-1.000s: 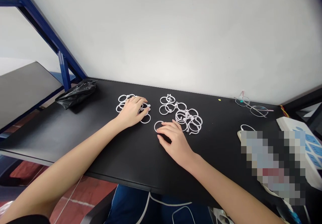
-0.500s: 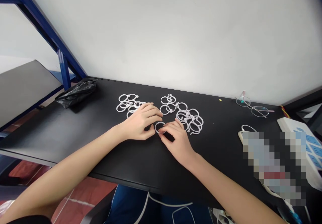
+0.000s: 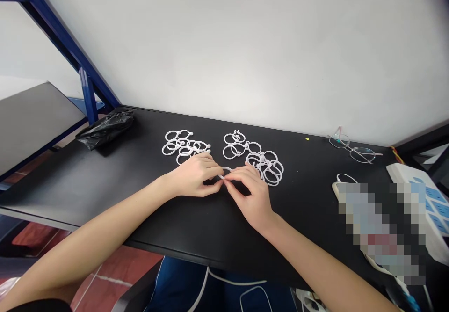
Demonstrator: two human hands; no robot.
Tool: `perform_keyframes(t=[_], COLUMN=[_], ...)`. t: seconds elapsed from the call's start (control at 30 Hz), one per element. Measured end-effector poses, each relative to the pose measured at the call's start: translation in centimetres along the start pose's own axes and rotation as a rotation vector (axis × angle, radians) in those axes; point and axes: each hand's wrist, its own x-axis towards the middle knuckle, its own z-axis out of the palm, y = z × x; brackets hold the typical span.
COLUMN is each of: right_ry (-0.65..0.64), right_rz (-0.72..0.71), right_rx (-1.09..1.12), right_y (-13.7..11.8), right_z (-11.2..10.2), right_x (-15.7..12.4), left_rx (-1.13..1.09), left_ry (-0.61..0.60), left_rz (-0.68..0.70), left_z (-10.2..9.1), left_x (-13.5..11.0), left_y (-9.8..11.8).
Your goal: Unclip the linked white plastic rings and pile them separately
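Observation:
Between my two hands is a white ring [image 3: 227, 168], pinched at its near side over the black desk. My left hand [image 3: 197, 175] grips it with thumb and fingertips from the left. My right hand [image 3: 249, 188] pinches the same ring from the right, the fingertips of both hands almost meeting. Part of the ring is hidden by my fingers. Beyond my left hand lies a group of similar white rings [image 3: 170, 148], each with a small knob or clasp. Another cluster of white rings [image 3: 253, 148] spreads behind and beside my right hand.
A crumpled black plastic bag [image 3: 105, 129] lies at the desk's [image 3: 150, 228] far left. On the right are eyeglasses [image 3: 361, 155], a blurred phone-like object [image 3: 380, 237] and a white power strip [image 3: 435, 209]. A pale wall [image 3: 245, 59] stands behind the desk.
My left hand has moved in toward my right and closed on the ring, which only my right hand held before. The ring now shows less between the fingers.

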Motion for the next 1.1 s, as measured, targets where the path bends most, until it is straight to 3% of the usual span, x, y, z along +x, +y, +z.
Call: perform_keyframes(t=[0.17,0.4,0.73,1.1], right_ry=[-0.025,-0.036,-0.060,0.018], right_rz=[0.018,0.091,0.123,0.017], right_rx=[0.032,0.110,0.145,0.186], right_y=[-0.07,-0.10,-0.41,-0.49], right_z=[0.00,-0.06,-0.27,-0.13], right_x=[0.03,-0.05,-0.06,0.00], left_rx=[0.041,0.081,0.152,-0.044], left_ry=[0.013,0.192,0.314,0.141], left_rz=[-0.020,-0.002,0.005,-0.152], left_z=[-0.18,-0.41,-0.37,-0.20], left_x=[0.01,0.06,0.10,-0.22], left_y=[-0.21,-0.28,-0.39,0.02])
